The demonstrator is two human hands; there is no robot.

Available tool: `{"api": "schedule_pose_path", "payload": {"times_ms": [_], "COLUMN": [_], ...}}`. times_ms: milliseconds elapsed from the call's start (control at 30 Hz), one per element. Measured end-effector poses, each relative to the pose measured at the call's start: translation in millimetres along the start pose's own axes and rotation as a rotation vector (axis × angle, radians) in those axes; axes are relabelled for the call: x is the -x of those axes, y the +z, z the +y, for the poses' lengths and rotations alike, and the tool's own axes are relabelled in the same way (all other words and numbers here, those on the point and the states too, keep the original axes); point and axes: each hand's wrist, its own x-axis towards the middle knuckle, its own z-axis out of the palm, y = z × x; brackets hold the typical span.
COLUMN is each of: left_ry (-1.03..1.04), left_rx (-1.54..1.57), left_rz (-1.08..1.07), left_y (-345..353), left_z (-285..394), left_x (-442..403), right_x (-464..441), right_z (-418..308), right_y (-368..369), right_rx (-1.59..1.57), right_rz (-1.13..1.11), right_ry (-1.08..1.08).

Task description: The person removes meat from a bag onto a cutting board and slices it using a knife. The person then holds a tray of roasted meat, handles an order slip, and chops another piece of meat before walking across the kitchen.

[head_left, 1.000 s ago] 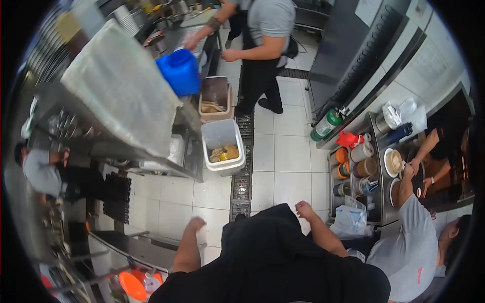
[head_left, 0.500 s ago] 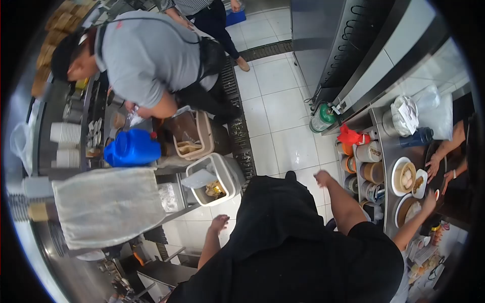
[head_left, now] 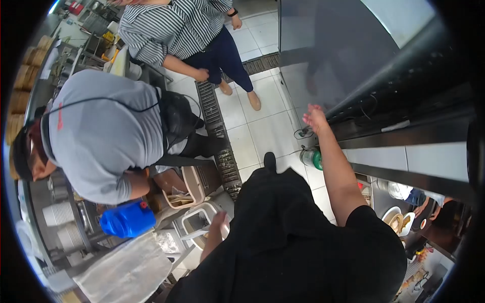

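Observation:
My left hand hangs low in front of my black clothing, over the edge of the pale open bin; whether it touches the rim and how its fingers lie cannot be made out. My right hand is raised at the end of an outstretched arm, fingers loosely bent and apart, with nothing in it. It appears near the large grey metal cabinet and above the green gas cylinder.
A person in a grey shirt bends over the left counter beside a blue jug and a brown bin. Ahead stands a person in a striped shirt. A floor drain runs along the tiles. Steamer baskets sit at right.
My view has moved forward along the floor. My right arm has stretched forward and up. The striped-shirt person appears closer, and the shelf of jars at right has mostly left view.

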Motion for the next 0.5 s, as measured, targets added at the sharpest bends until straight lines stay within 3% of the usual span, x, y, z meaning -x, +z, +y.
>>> {"api": "schedule_pose_path", "payload": {"times_ms": [100, 167, 267, 400, 500], "left_ry": [0.157, 0.38, 0.322, 0.432, 0.459], "left_rx": [-0.147, -0.363, -0.238, -0.415, -0.744], "left_rz": [0.084, 0.127, 0.059, 0.156, 0.286], "left_y": [38.8, 53.6, 79.4, 77.9, 79.3], "left_z": [158.7, 225.8, 305.4, 297.0, 281.6], "left_x": [7.8, -3.4, 14.1, -17.2, -15.8], "right_x": [-48.6, -45.1, -78.0, -140.6, -165.7], "right_z": [-33.7, -44.9, -55.8, -42.7, -39.9], "right_y": [0.6, 15.5, 31.1, 57.7, 81.6], "right_rx": [-0.295, -0.371, -0.568, -0.757, -0.761], "right_rz": [-0.03, 0.023, 0.144, 0.317, 0.405], "right_ry": [0.124, 0.137, 0.262, 0.348, 0.374]}}
